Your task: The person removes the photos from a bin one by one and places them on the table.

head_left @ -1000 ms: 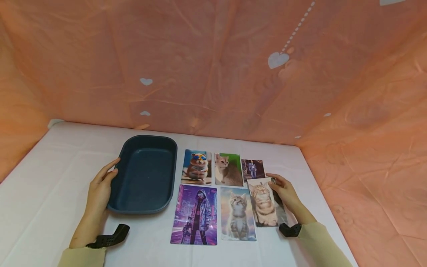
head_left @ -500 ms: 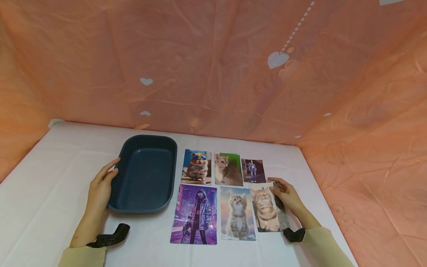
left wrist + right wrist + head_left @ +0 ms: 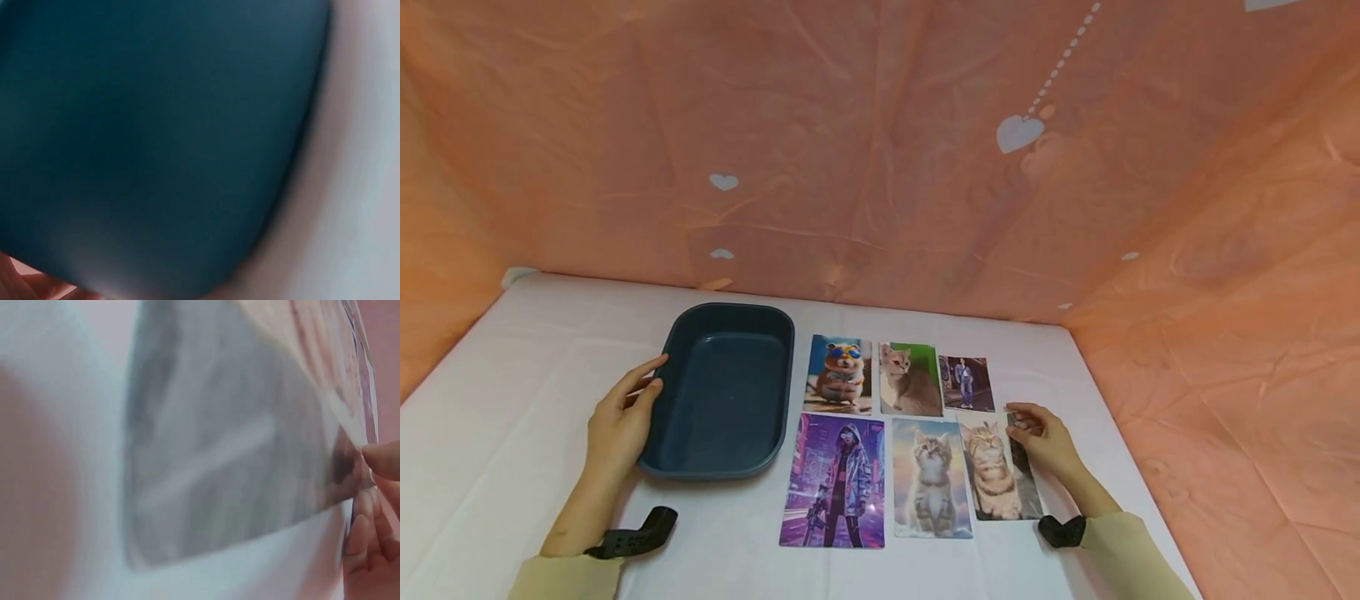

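Note:
A dark blue tray point(image 3: 715, 408) stands on the left of the white table. My left hand point(image 3: 617, 425) holds its left rim, the thumb at the edge; most of those fingers are hidden in the left wrist view. My right hand point(image 3: 1048, 442) pinches the upper right corner of a picture card of a squinting orange cat point(image 3: 991, 475). A dark grey strip point(image 3: 206, 462) runs along this card's right side; I cannot tell whether it is a second card underneath. Directly left lies a kitten card point(image 3: 931, 483), very close to it.
A purple hooded-figure card point(image 3: 833, 483) lies beside the tray. Behind it are a hamster card point(image 3: 840, 375), a cat card with green background point(image 3: 910, 379) and a small card of a standing person point(image 3: 967, 384). Orange cloth point(image 3: 880, 167) walls the table's back and sides.
The right hand has drawn the orange cat card toward the front, away from the small standing-person card, and lined it up with the kitten card. The left hand stays at the tray.

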The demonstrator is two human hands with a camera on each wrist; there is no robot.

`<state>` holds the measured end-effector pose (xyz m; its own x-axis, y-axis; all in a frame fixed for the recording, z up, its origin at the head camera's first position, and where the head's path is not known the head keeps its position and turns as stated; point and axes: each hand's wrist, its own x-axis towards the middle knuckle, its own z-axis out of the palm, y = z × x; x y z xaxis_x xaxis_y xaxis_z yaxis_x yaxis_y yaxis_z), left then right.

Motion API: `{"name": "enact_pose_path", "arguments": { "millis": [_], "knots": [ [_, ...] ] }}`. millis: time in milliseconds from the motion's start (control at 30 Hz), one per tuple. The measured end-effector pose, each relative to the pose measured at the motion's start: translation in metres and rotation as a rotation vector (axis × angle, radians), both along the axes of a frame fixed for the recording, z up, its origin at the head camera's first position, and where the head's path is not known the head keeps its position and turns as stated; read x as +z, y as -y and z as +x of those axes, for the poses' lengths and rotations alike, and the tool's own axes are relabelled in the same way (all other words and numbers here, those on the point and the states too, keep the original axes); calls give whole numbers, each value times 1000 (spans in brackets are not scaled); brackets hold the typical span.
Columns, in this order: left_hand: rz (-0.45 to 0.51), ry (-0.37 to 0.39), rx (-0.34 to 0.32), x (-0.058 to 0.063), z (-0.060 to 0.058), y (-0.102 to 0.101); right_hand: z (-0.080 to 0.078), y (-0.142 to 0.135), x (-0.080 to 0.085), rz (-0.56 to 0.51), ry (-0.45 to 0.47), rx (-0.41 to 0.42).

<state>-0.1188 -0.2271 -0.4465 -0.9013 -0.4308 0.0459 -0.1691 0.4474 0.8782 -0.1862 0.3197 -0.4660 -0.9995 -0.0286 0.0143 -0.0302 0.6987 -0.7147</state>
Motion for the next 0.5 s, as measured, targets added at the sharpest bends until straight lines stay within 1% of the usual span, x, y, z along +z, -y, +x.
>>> {"name": "enact_pose_path", "arguments": {
  "millis": [133, 200, 300, 400, 500],
  "knots": [
    [-157, -84, -42, 2, 2, 1, 0, 0, 1, 24, 3, -3],
    [-214, -115, -51, 4, 3, 0, 1, 1, 2, 31, 3, 2],
    [-270, -131, -59, 6, 4, 0, 1, 3, 5, 43, -1, 13],
    [-304, -137, -61, 9, 5, -1, 0, 4, 7, 40, -5, 25],
    [-334, -156, -53, 13, 7, -2, -1, 7, 10, 44, -31, 36]
  ]
}}
